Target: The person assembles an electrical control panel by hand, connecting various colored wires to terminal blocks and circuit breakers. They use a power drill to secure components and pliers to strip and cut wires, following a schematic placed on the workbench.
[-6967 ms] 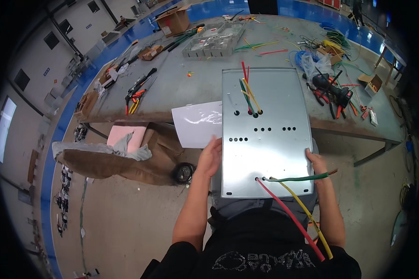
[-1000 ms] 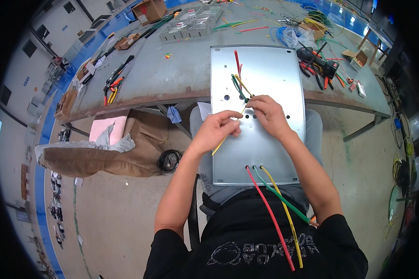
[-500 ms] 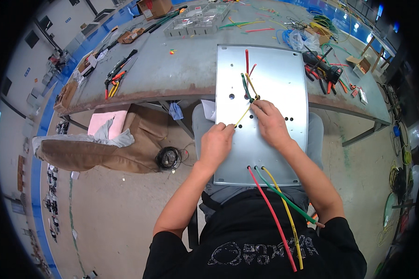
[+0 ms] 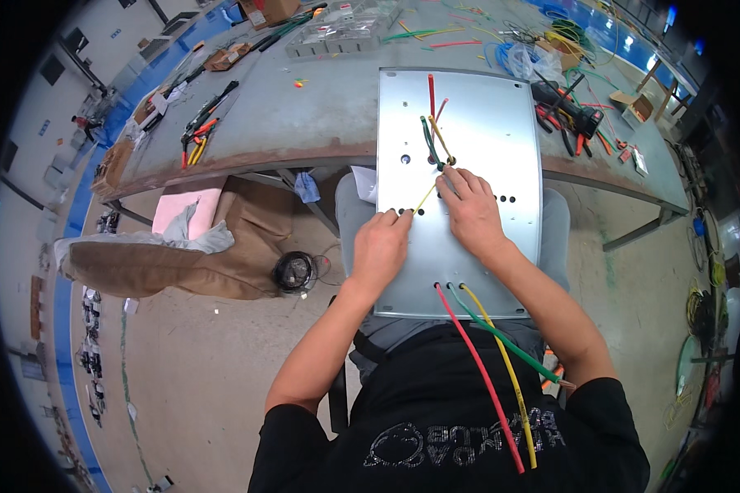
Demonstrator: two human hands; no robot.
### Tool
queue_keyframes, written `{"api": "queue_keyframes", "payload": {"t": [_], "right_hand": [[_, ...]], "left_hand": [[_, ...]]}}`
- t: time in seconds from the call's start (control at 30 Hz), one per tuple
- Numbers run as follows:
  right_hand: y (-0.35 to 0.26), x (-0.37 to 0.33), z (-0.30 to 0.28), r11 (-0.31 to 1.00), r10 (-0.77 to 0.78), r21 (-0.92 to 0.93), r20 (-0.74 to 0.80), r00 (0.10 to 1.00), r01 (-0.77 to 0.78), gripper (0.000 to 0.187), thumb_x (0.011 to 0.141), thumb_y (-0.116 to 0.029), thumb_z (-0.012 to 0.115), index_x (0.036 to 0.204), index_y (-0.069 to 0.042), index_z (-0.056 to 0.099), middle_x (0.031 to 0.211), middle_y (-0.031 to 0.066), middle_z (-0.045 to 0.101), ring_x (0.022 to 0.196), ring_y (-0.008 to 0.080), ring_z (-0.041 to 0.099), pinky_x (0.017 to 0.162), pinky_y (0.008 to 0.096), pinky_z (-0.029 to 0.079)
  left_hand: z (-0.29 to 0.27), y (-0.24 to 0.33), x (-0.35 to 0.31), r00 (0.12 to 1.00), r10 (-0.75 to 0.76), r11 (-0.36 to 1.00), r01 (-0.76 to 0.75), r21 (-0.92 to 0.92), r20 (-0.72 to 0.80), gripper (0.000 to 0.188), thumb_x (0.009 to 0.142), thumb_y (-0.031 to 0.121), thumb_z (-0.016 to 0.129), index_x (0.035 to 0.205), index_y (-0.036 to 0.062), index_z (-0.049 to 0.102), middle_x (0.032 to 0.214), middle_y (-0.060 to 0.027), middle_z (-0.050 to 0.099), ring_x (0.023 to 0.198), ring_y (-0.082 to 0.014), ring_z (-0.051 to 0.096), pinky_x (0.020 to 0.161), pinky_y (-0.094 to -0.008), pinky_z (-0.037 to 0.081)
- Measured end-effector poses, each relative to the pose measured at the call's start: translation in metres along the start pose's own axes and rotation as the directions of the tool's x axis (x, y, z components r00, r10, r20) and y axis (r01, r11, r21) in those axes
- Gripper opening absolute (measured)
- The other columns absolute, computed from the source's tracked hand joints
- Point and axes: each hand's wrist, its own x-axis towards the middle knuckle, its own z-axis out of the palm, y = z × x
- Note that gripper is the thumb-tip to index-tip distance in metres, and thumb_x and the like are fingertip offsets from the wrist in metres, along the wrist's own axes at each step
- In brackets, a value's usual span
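A silver metal panel [image 4: 493, 271] with several holes lies across my lap, its far end against the workbench. My left hand [image 4: 381, 246] pinches the lower end of a thin yellow wire [image 4: 425, 200] near the small holes at the panel's left. At the wire's upper end are the bunched fingertips of my right hand [image 4: 474, 209], which partly cover it. Just beyond them, a dark green wire [image 4: 428, 135] and a yellow wire [image 4: 438, 131] rise from the panel's middle. Farther up stands a red wire [image 4: 432, 94].
Thick red [image 4: 478, 370], yellow [image 4: 514, 382] and green [image 4: 510, 349] cables run from the panel's near edge over my shirt. On the workbench [image 4: 304, 123] lie pliers [image 4: 199, 140], a black power tool [image 4: 580, 115] and a clear parts box [image 4: 337, 37]. A brown-covered seat [image 4: 164, 267] stands left.
The panel and bench sit slightly higher in the picture. Both hands keep their hold, with the right fingertips shifted a little left and toward me on the panel.
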Motion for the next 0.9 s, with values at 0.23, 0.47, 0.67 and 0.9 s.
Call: {"api": "queue_keyframes", "payload": {"t": [0.23, 0.47, 0.67, 0.9], "right_hand": [[0.005, 0.011, -0.007, 0.988, 0.016, 0.156, -0.008, 1.000, -0.014, 0.034, 0.087, -0.005, 0.071, 0.121, -0.004, 0.074, 0.132, 0.0144, 0.067, 0.127, 0.0329, 0.060, 0.105, 0.0452, 0.049], [0.005, 0.024, -0.001, 0.915, -0.160, 0.374, -0.013, 0.987, 0.153, 0.014, 0.081, -0.006, 0.077, 0.093, -0.012, 0.079, 0.105, 0.0039, 0.069, 0.105, 0.0246, 0.065, 0.086, 0.0388, 0.054], [0.007, 0.029, 0.001, 0.909, -0.218, 0.364, 0.001, 0.976, 0.203, 0.009, 0.079, -0.008, 0.078, 0.087, -0.012, 0.077, 0.098, 0.0019, 0.067, 0.101, 0.0228, 0.064, 0.083, 0.0383, 0.053], [0.011, 0.035, -0.004, 0.909, -0.302, 0.318, 0.052, 0.952, 0.270, 0.006, 0.080, -0.008, 0.076, 0.084, -0.010, 0.073, 0.097, 0.0018, 0.066, 0.100, 0.0223, 0.064, 0.082, 0.0373, 0.053]], "left_hand": [[-0.003, -0.002, 0.002, 0.999, -0.045, 0.998, 0.045, -0.039, -0.001, 0.021, 0.090, 0.011, 0.076, 0.111, 0.0084, 0.077, 0.087, -0.0101, 0.067, 0.082, -0.0333, 0.068, 0.071, -0.0457, 0.055], [-0.007, 0.004, 0.003, 0.998, -0.068, 0.990, 0.067, -0.124, -0.002, 0.020, 0.091, 0.013, 0.076, 0.110, 0.0078, 0.078, 0.088, -0.0114, 0.068, 0.082, -0.0358, 0.068, 0.071, -0.0463, 0.054], [-0.009, -0.013, 0.011, 0.959, -0.271, 0.899, 0.283, -0.334, 0.084, 0.014, 0.094, 0.012, 0.074, 0.102, 0.0018, 0.079, 0.089, -0.0134, 0.074, 0.078, -0.0283, 0.072, 0.072, -0.0377, 0.056], [-0.017, -0.024, 0.031, 0.895, -0.361, 0.759, 0.444, -0.476, 0.260, 0.016, 0.094, 0.013, 0.074, 0.104, 0.0005, 0.079, 0.085, -0.0135, 0.077, 0.073, -0.0189, 0.071, 0.071, -0.0327, 0.056]]}}
